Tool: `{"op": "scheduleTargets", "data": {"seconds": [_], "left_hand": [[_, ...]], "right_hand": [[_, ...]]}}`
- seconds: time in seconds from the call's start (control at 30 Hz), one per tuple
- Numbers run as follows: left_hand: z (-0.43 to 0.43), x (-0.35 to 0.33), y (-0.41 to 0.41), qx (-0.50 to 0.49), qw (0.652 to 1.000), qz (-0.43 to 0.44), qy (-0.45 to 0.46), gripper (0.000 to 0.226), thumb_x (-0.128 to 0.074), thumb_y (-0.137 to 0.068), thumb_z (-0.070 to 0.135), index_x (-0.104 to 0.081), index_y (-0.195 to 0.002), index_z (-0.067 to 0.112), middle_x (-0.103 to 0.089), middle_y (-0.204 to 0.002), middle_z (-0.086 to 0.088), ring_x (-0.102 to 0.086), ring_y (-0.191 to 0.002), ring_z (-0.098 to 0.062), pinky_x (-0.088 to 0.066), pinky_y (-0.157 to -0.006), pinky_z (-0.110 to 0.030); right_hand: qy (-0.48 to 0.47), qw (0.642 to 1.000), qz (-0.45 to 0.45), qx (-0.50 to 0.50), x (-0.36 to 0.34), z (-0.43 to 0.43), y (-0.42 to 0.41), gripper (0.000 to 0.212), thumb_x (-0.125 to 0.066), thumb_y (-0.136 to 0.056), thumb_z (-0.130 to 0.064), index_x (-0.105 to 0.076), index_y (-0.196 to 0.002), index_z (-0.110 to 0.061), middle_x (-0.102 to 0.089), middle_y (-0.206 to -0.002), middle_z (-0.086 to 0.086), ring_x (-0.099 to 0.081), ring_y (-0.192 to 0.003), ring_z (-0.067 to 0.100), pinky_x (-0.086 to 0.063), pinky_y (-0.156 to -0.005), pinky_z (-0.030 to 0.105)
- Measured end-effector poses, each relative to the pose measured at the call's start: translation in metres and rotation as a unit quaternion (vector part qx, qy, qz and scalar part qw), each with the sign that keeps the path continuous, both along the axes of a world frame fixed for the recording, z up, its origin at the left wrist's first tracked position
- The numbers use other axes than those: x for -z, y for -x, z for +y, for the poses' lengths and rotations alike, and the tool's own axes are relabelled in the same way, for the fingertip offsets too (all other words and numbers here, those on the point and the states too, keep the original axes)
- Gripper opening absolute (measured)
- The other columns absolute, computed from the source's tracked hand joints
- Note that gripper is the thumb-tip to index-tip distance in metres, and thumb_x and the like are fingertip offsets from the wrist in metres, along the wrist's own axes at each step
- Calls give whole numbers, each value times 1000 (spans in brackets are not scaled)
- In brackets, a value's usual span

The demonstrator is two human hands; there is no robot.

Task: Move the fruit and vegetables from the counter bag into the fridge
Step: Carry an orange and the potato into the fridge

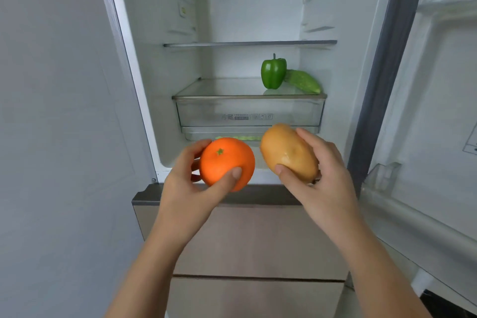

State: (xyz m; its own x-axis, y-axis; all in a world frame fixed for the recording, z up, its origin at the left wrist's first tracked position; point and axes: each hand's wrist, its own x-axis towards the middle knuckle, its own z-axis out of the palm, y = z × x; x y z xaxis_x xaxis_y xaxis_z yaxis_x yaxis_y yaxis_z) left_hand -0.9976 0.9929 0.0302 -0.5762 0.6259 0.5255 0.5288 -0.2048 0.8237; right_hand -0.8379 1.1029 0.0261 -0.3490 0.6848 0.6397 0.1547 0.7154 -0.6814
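The fridge (144, 64) stands open in front of me. My left hand (185, 188) grips an orange (224, 160) just outside the fridge's lower front edge. Beside it, my right hand (327, 183) holds a brown potato (289, 152) at the same height. Inside, a green bell pepper (273, 71) stands upright on the glass shelf (219, 90) over the clear drawer, at the right. A green cucumber (303, 81) lies against the pepper's right side. The counter bag is out of view.
A clear crisper drawer (247, 112) sits under the glass shelf. An upper shelf (247, 43) spans the fridge above. The open fridge door (444, 111) with its bins stands at the right. Beige lower drawers (258, 240) are below. A grey wall (56, 137) fills the left.
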Motion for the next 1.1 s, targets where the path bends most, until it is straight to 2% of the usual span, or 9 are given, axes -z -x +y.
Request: {"op": "scheduleTargets", "data": {"seconds": [0.13, 0.3, 0.43, 0.53, 0.63, 0.8, 0.9, 1.0, 1.1], "left_hand": [[37, -29, 43, -7, 999, 22, -36, 57, -63, -49, 63, -52, -102, 44, -58, -102, 21, -57, -89, 1, -45, -66, -9], [80, -71, 96, -22, 994, 58, -87, 52, -61, -51, 63, -50, -99, 48, -57, -101, 21, -57, -93, -3, -44, -70, -12], [116, -102, 131, -8, 989, 62, -132, 60, -66, -55, 57, -54, -111, 37, -58, -103, 20, -57, -92, 1, -43, -67, -4], [140, -118, 152, -3, 986, 75, -148, 61, -66, -61, 48, -54, -118, 30, -58, -107, 16, -56, -93, 1, -42, -69, -3], [156, -131, 170, 1, 985, 58, -164, 56, -66, -61, 48, -54, -113, 34, -56, -101, 23, -55, -88, 6, -41, -66, -1], [182, -154, 192, 21, 985, 41, -167, 55, -67, -58, 47, -53, -110, 34, -57, -100, 22, -56, -87, 5, -43, -66, -2], [195, -164, 205, 37, 987, 12, -158, 59, -76, -61, 43, -50, -113, 32, -57, -104, 15, -57, -89, 2, -43, -63, -6], [208, -175, 217, 40, 988, -5, -149, 39, -74, -72, 32, -53, -105, 28, -60, -105, 6, -58, -86, -4, -43, -58, -8], [224, -185, 227, 46, 991, 2, -129, 44, -78, -63, 38, -57, -100, 28, -61, -106, 2, -59, -89, -8, -43, -62, -15]], "right_hand": [[4, 1000, 22, 2, -14, 34, 41, 60, -70, -74, -33, -41, -126, -41, -41, -116, -11, -45, -97, -7, -39, -76, 11], [-7, 1000, 6, 12, -31, 77, 97, 61, -71, -74, -33, -39, -125, -42, -39, -117, -11, -41, -97, 2, -35, -74, 8], [-17, 1000, -7, 24, -43, 110, 133, 60, -72, -74, -32, -41, -123, -44, -40, -117, -10, -41, -98, 3, -32, -74, 7], [-21, 999, -6, 42, -51, 133, 154, 60, -72, -73, -33, -42, -124, -44, -41, -118, -12, -40, -96, 0, -32, -72, 7], [-22, 999, -24, 31, -61, 153, 169, 62, -72, -73, -35, -42, -128, -40, -44, -119, -12, -43, -100, 4, -34, -76, 18], [-36, 998, -50, 4, -78, 189, 193, 60, -72, -73, -35, -44, -126, -40, -44, -119, -12, -45, -103, 6, -34, -83, 22], [-33, 997, -66, -22, -85, 209, 210, 58, -72, -73, -36, -43, -122, -44, -43, -119, -12, -46, -105, 6, -36, -84, 24], [-35, 994, -88, -49, -92, 228, 223, 56, -72, -74, -35, -38, -115, -50, -43, -118, -12, -46, -104, 6, -36, -86, 24], [-36, 993, -108, -42, -98, 250, 233, 57, -72, -74, -36, -41, -121, -45, -44, -117, -9, -47, -103, 9, -37, -86, 25]]}}
